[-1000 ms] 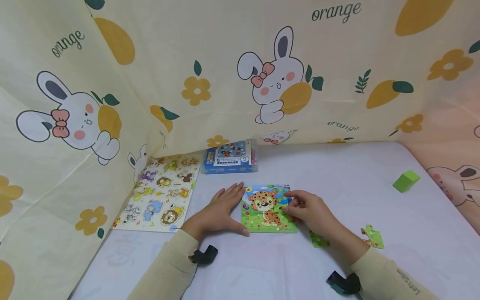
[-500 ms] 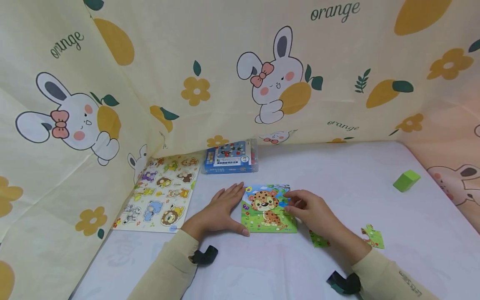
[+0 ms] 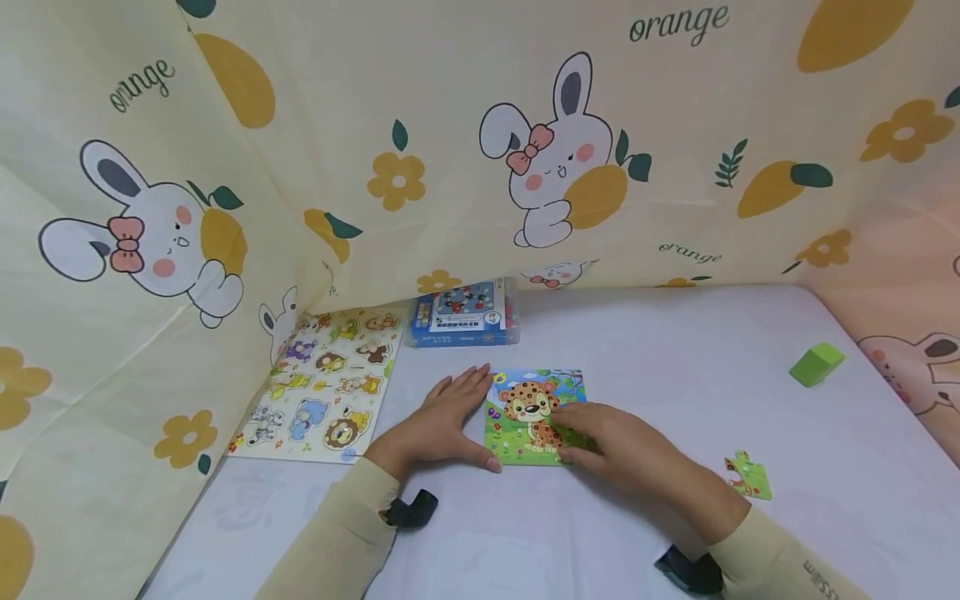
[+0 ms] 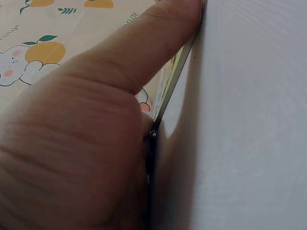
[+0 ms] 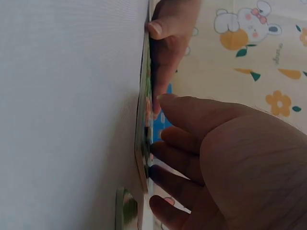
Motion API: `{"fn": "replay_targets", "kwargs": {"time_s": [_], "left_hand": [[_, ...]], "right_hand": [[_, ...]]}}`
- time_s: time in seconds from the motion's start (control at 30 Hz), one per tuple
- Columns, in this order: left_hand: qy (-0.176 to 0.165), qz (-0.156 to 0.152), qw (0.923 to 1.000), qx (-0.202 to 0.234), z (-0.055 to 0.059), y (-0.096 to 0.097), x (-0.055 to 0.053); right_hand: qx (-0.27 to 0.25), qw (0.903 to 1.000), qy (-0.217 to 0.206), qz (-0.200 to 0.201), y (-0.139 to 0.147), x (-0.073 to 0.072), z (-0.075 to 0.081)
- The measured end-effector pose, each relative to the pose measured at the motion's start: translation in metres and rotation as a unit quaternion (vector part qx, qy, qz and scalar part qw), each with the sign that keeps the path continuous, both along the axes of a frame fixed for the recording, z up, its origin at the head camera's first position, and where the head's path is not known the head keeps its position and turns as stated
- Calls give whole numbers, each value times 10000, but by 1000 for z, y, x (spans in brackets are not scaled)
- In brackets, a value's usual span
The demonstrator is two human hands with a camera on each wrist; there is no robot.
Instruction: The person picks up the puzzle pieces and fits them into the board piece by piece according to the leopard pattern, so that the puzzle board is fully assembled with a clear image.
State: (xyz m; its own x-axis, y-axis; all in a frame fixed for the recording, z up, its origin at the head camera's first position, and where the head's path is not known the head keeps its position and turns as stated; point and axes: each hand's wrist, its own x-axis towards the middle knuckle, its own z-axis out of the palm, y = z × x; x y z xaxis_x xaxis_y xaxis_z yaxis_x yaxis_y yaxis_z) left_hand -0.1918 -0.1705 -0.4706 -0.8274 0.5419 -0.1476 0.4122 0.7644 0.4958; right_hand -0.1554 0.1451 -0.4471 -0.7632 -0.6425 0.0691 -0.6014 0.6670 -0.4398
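Observation:
A leopard jigsaw puzzle (image 3: 517,442) lies flat on the white tabletop, its right part covered by my right hand (image 3: 626,442). That hand's fingers reach over the puzzle's surface; in the right wrist view they are loosely bent with their tips at the board (image 5: 143,129), and no piece shows between thumb and fingers. My left hand (image 3: 438,425) rests along the puzzle's left edge, fingers extended to the upper corner and thumb at the lower one. A loose puzzle piece (image 3: 748,477) lies right of the right forearm. Another green-topped piece (image 5: 128,211) shows low in the right wrist view.
An animal puzzle board (image 3: 322,392) lies at the left. Behind the hands stands a blue box (image 3: 461,321) near the fabric backdrop (image 3: 450,125). A green block (image 3: 817,364) sits far right on the table (image 3: 675,333).
My right hand pressed at the leopard puzzle's upper right, then slid nearer and left across its right side. A loose green piece below that hand is now hidden in the head view. My left hand stays put.

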Motion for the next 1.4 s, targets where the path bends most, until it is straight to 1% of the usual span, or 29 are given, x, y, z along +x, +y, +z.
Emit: {"fn": "replay_targets", "kwargs": {"time_s": [0.1, 0.37, 0.43, 0.53, 0.6, 0.67, 0.7, 0.77, 0.83, 0.93, 1.0, 1.03, 1.13, 1.23, 1.3, 1.33, 1.37, 1.4], "left_hand": [[-11, 5, 10000, -8, 0, 1, 0], [55, -22, 10000, 71, 1, 1, 1], [56, -20, 10000, 34, 0, 0, 1], [43, -17, 10000, 28, -1, 0, 0], [41, -24, 10000, 34, -3, -1, 0], [33, -32, 10000, 47, -3, -2, 0], [33, -35, 10000, 45, -3, -2, 0], [20, -37, 10000, 72, -3, -2, 0], [13, -37, 10000, 84, -2, -1, 0], [12, -27, 10000, 87, -1, -1, 0], [19, -22, 10000, 73, 0, 0, 0], [13, -15, 10000, 79, 0, 0, 0], [4, -7, 10000, 76, 0, 0, 0], [8, -19, 10000, 60, -1, 0, 0], [13, -27, 10000, 52, -1, 0, 0], [19, -25, 10000, 56, -1, 0, 0], [20, -23, 10000, 57, -2, -1, 0], [18, -16, 10000, 67, -2, -1, 0]], "right_hand": [[-27, 9999, -100, -67, 1, 0, -1], [-33, 9996, -296, -32, 6, -4, -6], [-79, 9993, -376, -18, 6, -4, -6], [-268, 9981, -558, -28, 7, -5, -7], [-520, 9952, -820, -117, 10, -5, -7], [-906, 9891, -1138, -228, 13, -5, -8], [-1133, 9844, -1310, -296, 15, -5, -8], [-1625, 9716, -1667, -423, 19, -5, -7], [-2069, 9596, -1853, -447, 23, -5, -4], [-2603, 9441, -1982, -411, 31, -5, 0], [-2899, 9360, -1977, -282, 39, -7, 1], [-3052, 9304, -2018, -219, 43, -8, 1], [-3396, 9169, -2095, -44, 58, -10, 0], [-3672, 9009, -2313, 74, 75, -12, -2], [-3779, 8922, -2469, 125, 86, -12, -4], [-3782, 8912, -2500, 127, 91, -12, -5], [-3749, 8932, -2480, 117, 95, -12, -6], [-3677, 8978, -2424, 88, 99, -11, -7]]}}
